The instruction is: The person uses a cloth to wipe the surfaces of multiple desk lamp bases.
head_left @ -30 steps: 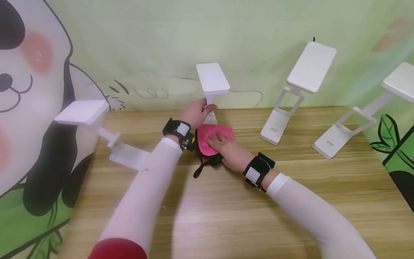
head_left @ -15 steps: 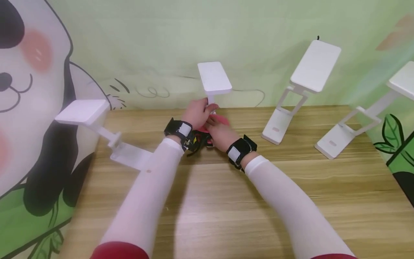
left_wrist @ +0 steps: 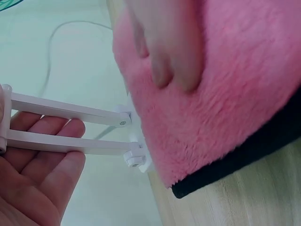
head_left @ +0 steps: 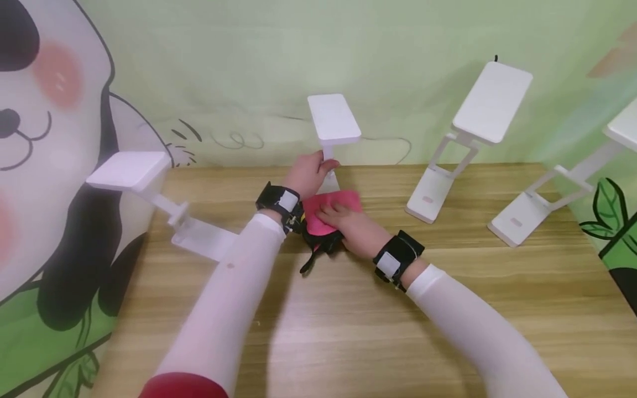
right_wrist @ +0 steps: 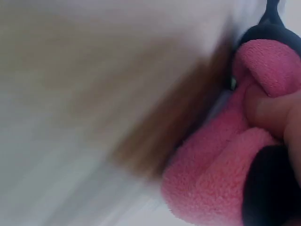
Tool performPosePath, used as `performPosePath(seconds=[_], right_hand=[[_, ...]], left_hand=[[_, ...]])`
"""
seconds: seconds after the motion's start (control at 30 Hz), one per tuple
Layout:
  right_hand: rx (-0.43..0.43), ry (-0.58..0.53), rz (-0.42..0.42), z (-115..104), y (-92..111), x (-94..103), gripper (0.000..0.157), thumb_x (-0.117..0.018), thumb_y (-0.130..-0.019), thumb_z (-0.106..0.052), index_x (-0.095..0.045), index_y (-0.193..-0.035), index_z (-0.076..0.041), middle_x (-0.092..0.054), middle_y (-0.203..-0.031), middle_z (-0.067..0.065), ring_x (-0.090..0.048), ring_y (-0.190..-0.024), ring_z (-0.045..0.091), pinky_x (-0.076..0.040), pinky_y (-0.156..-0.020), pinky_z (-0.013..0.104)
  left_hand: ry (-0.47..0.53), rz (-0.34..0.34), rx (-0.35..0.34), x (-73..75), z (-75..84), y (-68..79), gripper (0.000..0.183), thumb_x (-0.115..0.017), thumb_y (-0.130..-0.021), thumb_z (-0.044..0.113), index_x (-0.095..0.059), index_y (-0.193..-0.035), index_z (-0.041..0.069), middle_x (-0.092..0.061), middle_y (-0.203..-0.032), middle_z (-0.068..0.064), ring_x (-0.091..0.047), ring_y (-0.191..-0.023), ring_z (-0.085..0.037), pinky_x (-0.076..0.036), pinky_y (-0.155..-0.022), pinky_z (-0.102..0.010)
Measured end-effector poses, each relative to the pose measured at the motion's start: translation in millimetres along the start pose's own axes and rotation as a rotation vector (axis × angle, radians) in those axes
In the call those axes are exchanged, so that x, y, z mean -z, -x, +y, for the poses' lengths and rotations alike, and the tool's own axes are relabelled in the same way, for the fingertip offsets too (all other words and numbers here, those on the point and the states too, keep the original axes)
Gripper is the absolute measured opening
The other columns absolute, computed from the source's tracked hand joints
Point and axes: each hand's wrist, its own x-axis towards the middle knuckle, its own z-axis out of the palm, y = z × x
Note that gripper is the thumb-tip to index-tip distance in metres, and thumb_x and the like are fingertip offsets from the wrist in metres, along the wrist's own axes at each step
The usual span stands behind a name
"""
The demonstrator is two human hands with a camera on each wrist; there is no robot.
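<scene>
In the head view a white folding desk lamp [head_left: 334, 119] stands in the middle near the wall. My left hand [head_left: 304, 176] grips its stem; in the left wrist view fingers and thumb curl around the two thin bars of the lamp arm [left_wrist: 70, 110]. My right hand [head_left: 362, 233] holds a fluffy pink cleaning cloth [head_left: 349, 199] with black edging and a black loop, its fingers spread over the top. The right wrist view has the thumb [right_wrist: 268, 113] pressed into the folded cloth [right_wrist: 214, 176]. The cloth covers the near part of the lamp's base [head_left: 330, 183].
Another white lamp [head_left: 134, 171] stands at the left, partly behind my left forearm. Two more lamps, one nearer [head_left: 492, 102] and one farther right [head_left: 520, 218], stand on the wooden table [head_left: 348, 331]. A cartoon panda wall covering [head_left: 224, 66] rises behind.
Half a second ago my right hand had pushed the cloth forward along the base toward the lamp stem; now it is back nearer me. The left hand keeps its hold.
</scene>
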Motion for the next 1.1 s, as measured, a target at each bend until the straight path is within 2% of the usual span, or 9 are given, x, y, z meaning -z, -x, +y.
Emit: performPosePath(seconds=[0.17,0.27,0.33,0.43,0.53,0.67,0.87,0.97,1.1], right_hand=[[-0.004,-0.077,-0.017,9.0,-28.0,9.7,0.063,-0.06,-0.078,0.006,-0.049,-0.136,-0.015,-0.05,-0.139,0.01,-0.049,-0.123,0.027,-0.041,-0.104,0.042],[0.007,-0.067,0.049,17.1,-45.7,8.9,0.062,-0.063,-0.074,0.009,-0.055,-0.13,-0.016,-0.055,-0.134,0.007,-0.051,-0.12,0.024,-0.04,-0.104,0.04],[0.004,-0.01,0.111,21.2,-52.8,4.8,0.059,-0.064,-0.073,0.008,-0.058,-0.126,-0.015,-0.057,-0.132,0.005,-0.049,-0.122,0.023,-0.037,-0.107,0.04],[-0.032,0.046,0.199,21.4,-54.5,-2.5,0.056,-0.064,-0.071,0.008,-0.06,-0.123,-0.013,-0.057,-0.132,0.006,-0.046,-0.127,0.025,-0.032,-0.11,0.042],[-0.091,0.029,0.234,15.0,-46.1,-8.3,0.063,-0.065,-0.069,0.007,-0.057,-0.127,-0.016,-0.057,-0.133,0.006,-0.048,-0.125,0.024,-0.038,-0.106,0.042],[-0.107,-0.017,0.203,4.1,-26.9,-8.3,0.066,-0.061,-0.072,0.009,-0.054,-0.131,-0.018,-0.056,-0.133,0.005,-0.05,-0.122,0.023,-0.045,-0.098,0.042],[-0.068,-0.072,0.093,-3.2,-4.5,3.2,0.056,-0.063,-0.077,0.006,-0.058,-0.128,-0.016,-0.059,-0.13,0.007,-0.054,-0.118,0.023,-0.046,-0.099,0.042],[-0.037,-0.075,0.074,-0.4,-8.9,5.7,0.057,-0.062,-0.077,0.006,-0.057,-0.129,-0.017,-0.057,-0.132,0.007,-0.052,-0.12,0.024,-0.045,-0.1,0.043],[-0.045,-0.084,0.083,4.2,-28.6,1.7,0.059,-0.062,-0.076,0.007,-0.056,-0.129,-0.018,-0.055,-0.134,0.005,-0.051,-0.121,0.022,-0.044,-0.101,0.041]], left_hand=[[0.015,-0.008,0.001,0.8,0.3,-1.0,0.037,-0.042,-0.095,0.044,-0.055,-0.098,0.01,-0.05,-0.073,-0.006,-0.05,-0.069,-0.022,-0.04,-0.062,-0.032],[0.014,-0.006,-0.002,2.0,0.3,-0.9,0.036,-0.042,-0.096,0.043,-0.055,-0.1,0.011,-0.057,-0.079,-0.007,-0.055,-0.074,-0.022,-0.043,-0.067,-0.033],[0.008,-0.004,-0.008,2.0,0.3,-1.0,0.035,-0.042,-0.096,0.042,-0.056,-0.099,0.01,-0.058,-0.079,-0.007,-0.056,-0.075,-0.022,-0.045,-0.069,-0.034],[0.009,-0.004,-0.012,0.9,0.1,-0.8,0.034,-0.042,-0.097,0.041,-0.056,-0.096,0.01,-0.055,-0.075,-0.007,-0.056,-0.072,-0.023,-0.044,-0.066,-0.033],[0.025,0.007,-0.007,-0.9,0.2,-0.1,0.033,-0.044,-0.096,0.04,-0.056,-0.096,0.01,-0.054,-0.074,-0.006,-0.055,-0.07,-0.023,-0.043,-0.063,-0.032],[0.031,0.011,-0.003,-2.7,0.7,0.0,0.034,-0.044,-0.095,0.042,-0.056,-0.096,0.01,-0.053,-0.073,-0.005,-0.053,-0.069,-0.022,-0.041,-0.062,-0.031],[0.025,-0.01,-0.035,-2.9,0.6,-4.6,0.032,-0.046,-0.095,0.04,-0.055,-0.098,0.009,-0.045,-0.069,-0.004,-0.05,-0.07,-0.022,-0.042,-0.067,-0.032],[0.036,-0.028,-0.043,-2.5,-0.2,-6.9,0.031,-0.046,-0.095,0.039,-0.056,-0.102,0.01,-0.054,-0.074,-0.009,-0.052,-0.075,-0.023,-0.043,-0.071,-0.033],[0.057,-0.048,-0.03,-2.0,-2.4,-6.4,0.03,-0.045,-0.097,0.035,-0.057,-0.106,0.01,-0.065,-0.097,-0.017,-0.054,-0.082,-0.024,-0.044,-0.075,-0.035]])
